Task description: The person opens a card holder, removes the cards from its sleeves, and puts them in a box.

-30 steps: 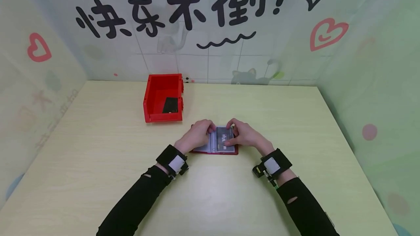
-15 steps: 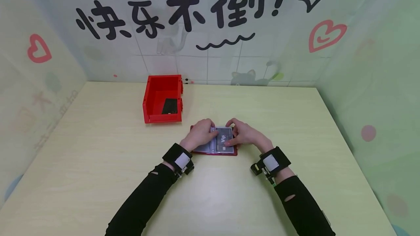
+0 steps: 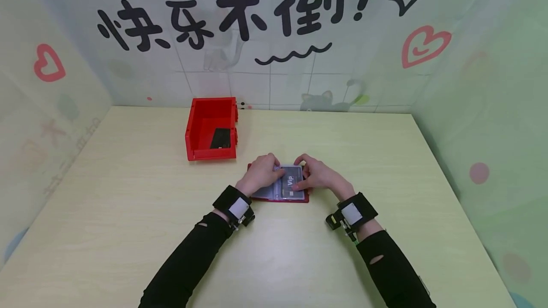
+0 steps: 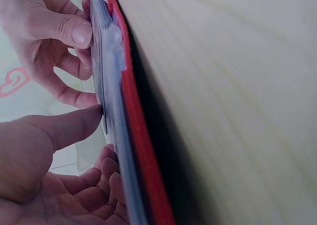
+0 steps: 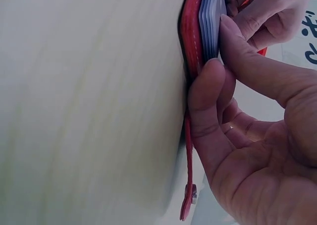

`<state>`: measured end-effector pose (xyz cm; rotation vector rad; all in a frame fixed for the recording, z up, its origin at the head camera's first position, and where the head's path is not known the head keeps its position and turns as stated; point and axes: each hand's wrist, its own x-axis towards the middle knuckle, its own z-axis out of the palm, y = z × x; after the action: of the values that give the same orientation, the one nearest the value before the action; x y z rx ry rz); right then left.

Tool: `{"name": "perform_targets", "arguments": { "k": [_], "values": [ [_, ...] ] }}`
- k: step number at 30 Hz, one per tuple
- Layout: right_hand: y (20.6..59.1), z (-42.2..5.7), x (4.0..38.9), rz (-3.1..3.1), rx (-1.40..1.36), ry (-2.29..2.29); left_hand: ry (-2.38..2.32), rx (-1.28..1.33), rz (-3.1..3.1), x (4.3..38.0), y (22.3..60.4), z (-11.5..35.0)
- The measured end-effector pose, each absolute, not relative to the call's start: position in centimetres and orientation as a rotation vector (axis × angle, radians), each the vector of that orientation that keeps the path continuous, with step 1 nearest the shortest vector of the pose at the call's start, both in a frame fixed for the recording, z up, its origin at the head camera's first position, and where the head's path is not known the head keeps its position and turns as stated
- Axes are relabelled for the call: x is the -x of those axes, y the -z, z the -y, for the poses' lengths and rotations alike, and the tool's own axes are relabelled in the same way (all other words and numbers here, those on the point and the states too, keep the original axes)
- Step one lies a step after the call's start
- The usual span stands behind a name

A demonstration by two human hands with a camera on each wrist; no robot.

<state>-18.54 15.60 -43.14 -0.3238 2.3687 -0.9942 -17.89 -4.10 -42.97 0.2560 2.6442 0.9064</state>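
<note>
A red card holder (image 3: 295, 200) lies spread on the table, with clear sleeves over its cover. A dark card marked "Vip" (image 3: 288, 186) sits at its right-hand sleeve. My left hand (image 3: 260, 175) is over the holder's left half; its thumb (image 4: 81, 123) presses the card's left edge, and its curled fingers touch the sleeves' far side. My right hand (image 3: 320, 175) holds the right side, thumb on the card and fingers curled at the stacked sleeve edges (image 5: 210, 24). How deep the card sits in the sleeve is hard to tell.
A red bin (image 3: 192, 153) stands beyond the holder to the left, with a black flat item (image 3: 220, 138) inside. A red strap with a metal snap (image 5: 189, 193) extends from the holder. Printed cloth walls (image 3: 471, 108) bound the table (image 3: 278, 260).
My left hand has shifted right, and its thumb has come onto the card's left edge. My right hand stays at the holder's right side. The holder has hardly moved.
</note>
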Motion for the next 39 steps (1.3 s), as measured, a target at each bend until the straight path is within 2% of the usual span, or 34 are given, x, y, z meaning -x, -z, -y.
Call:
{"name": "perform_targets", "arguments": {
  "k": [27,39],
  "values": [
    [43.06,-15.46,18.50,-2.409,0.322,0.962,-0.939,-0.212,-2.620,18.16,42.84,3.85],
    [43.22,-15.52,18.44,-2.401,0.337,0.992,-1.052,-0.103,-2.509,18.23,42.80,4.03]
  ]
}}
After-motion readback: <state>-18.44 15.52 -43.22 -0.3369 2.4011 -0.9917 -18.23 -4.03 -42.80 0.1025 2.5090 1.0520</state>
